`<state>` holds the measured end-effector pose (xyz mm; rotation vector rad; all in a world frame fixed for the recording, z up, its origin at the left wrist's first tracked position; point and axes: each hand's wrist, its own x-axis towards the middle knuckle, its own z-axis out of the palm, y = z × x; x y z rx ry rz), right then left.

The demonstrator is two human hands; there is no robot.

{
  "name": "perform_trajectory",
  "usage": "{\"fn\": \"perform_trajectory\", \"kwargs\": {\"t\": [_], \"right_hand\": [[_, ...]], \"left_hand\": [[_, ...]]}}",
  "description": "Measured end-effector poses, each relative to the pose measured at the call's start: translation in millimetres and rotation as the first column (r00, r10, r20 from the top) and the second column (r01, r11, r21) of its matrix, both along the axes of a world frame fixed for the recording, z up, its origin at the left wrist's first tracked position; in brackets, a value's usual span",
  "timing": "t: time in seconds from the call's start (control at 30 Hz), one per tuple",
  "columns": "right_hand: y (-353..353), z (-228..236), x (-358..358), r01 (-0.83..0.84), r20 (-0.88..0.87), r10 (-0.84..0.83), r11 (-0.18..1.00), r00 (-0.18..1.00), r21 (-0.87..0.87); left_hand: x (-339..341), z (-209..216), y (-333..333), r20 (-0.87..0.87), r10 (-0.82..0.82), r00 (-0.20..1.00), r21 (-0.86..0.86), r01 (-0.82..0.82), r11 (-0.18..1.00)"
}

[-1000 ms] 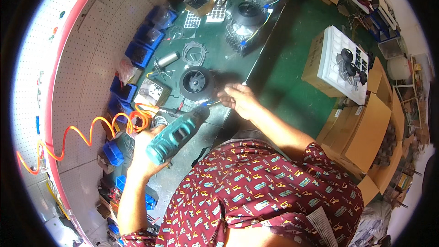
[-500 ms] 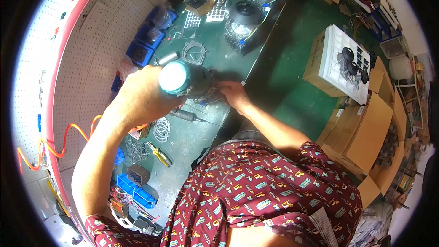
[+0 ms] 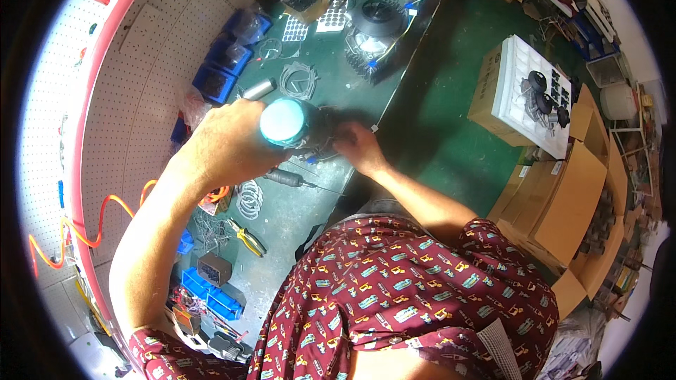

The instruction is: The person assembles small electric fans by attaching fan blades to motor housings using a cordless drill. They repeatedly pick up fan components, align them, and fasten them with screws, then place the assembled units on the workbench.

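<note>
My left hand (image 3: 236,142) is wrapped round a power screwdriver, its round teal end (image 3: 283,122) facing up at me and catching bright light. Below and beside the tool sits a dark motor assembly (image 3: 325,142), mostly in shadow and partly covered. My right hand (image 3: 360,149) has its fingers curled against the right side of that assembly; the fingertips are in shadow. A black-handled tool with a long thin shaft (image 3: 285,178) lies on the bench just nearer to me. The lower end of the power screwdriver is hidden.
Fan motors (image 3: 377,21) stand farther along the green bench, beside sticker sheets (image 3: 332,17) and coiled wire (image 3: 298,81). Blue bins (image 3: 215,83) line the pegboard. Yellow pliers (image 3: 248,239) lie nearer. Cartons (image 3: 546,204) and a white foam tray (image 3: 517,98) are at right.
The power screwdriver's teal end has shifted slightly right, with my left hand following. My right hand's fingers have curled in a little more, staying beside the assembly.
</note>
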<state>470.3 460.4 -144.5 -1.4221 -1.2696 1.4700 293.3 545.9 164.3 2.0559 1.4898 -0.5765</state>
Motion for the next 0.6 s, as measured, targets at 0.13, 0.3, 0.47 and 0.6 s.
{"fn": "perform_trajectory", "kwargs": {"t": [0.13, 0.3, 0.47, 0.6], "right_hand": [[2.7, -20.6, -19.0, -0.001, -0.024, 0.001, 1.000, 1.000, 0.010], [2.4, 9.3, -28.8, -0.031, 0.012, 0.030, 0.999, 0.999, 0.037], [1.2, 15.4, -28.8, -0.078, 0.023, 0.077, 0.997, 0.997, 0.013], [-4.3, 15.6, -34.7, -0.021, 0.002, 0.021, 0.982, 1.000, 0.185]], "left_hand": [[7.2, 1.6, 3.3, 0.025, -0.052, 0.998, -0.001, 0.052, 0.999], [9.3, 4.6, -0.4, 0.004, -0.036, 0.999, -0.020, 0.036, 0.999], [13.2, 10.5, -11.2, -0.015, 0.002, 1.000, 0.000, -0.002, 1.000], [4.1, 9.1, -24.4, -0.011, -0.041, 0.999, 0.057, 0.042, 0.997]]}}
